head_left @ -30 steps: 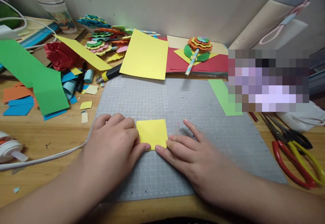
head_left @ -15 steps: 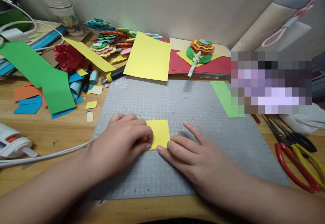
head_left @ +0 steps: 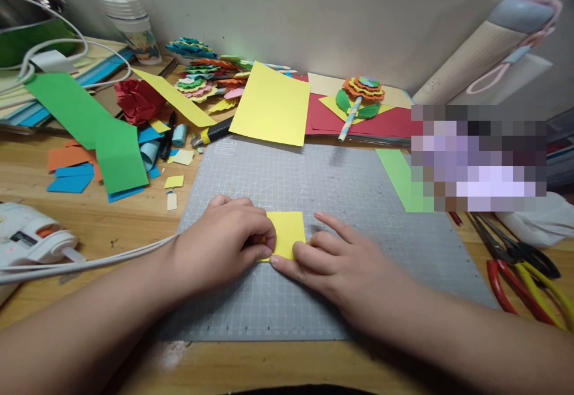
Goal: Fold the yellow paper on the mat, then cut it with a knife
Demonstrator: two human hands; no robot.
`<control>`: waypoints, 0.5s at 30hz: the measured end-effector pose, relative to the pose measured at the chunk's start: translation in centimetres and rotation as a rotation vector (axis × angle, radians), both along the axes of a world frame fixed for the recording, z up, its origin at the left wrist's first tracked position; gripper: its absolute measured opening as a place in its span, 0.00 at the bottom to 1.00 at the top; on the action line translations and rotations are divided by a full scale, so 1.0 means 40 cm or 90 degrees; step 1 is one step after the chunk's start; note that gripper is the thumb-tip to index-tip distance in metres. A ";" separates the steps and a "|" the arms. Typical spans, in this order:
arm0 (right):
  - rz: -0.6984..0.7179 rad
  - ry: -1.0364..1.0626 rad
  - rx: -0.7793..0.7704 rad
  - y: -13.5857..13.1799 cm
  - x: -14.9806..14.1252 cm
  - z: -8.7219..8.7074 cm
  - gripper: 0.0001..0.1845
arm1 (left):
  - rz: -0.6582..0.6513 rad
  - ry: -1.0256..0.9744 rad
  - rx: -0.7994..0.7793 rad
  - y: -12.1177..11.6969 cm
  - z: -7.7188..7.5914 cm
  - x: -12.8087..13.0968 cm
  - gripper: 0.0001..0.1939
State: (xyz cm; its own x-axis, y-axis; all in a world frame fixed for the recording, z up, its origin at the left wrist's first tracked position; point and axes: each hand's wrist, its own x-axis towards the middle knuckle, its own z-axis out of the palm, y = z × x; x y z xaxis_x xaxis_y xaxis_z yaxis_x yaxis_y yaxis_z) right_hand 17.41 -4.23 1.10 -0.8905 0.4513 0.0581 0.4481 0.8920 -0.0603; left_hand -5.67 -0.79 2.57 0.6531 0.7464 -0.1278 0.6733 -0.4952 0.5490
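Small yellow paper [head_left: 289,230] on grey mat [head_left: 341,186]

Paper lies flat, near mat's 9 o'clock. Left hand [head_left: 228,233] covers its 9 o'clock side; cannot tell if that grip pinches. Right hand [head_left: 336,263] at 4 o'clock: grip apart, thumb and forefinger touching paper. From paper: large yellow sheet [head_left: 271,105] 12 o'clock, paper flower [head_left: 356,110] 1, red-handled scissors [head_left: 524,289] 3.

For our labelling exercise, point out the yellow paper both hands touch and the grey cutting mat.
Yellow paper [head_left: 289,227]: head view, uncovered upper face.
Grey cutting mat [head_left: 325,181]: head view, bare surface beyond the paper.
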 end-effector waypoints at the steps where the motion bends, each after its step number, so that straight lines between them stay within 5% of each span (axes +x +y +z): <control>1: 0.004 -0.004 0.003 0.001 -0.003 0.000 0.25 | -0.004 -0.001 -0.002 0.001 -0.001 -0.002 0.06; 15: 0.032 -0.023 -0.045 0.031 -0.065 0.026 0.21 | -0.001 -0.016 -0.032 0.005 0.000 -0.010 0.06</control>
State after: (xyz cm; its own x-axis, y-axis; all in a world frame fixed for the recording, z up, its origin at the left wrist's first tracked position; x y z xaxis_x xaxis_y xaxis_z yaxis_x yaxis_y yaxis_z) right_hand 14.83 -2.98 2.15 -0.9131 0.4078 -0.0051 0.4059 0.9075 -0.1084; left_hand -6.08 -0.57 2.57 0.6583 0.7379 -0.1488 0.6576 -0.4676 0.5907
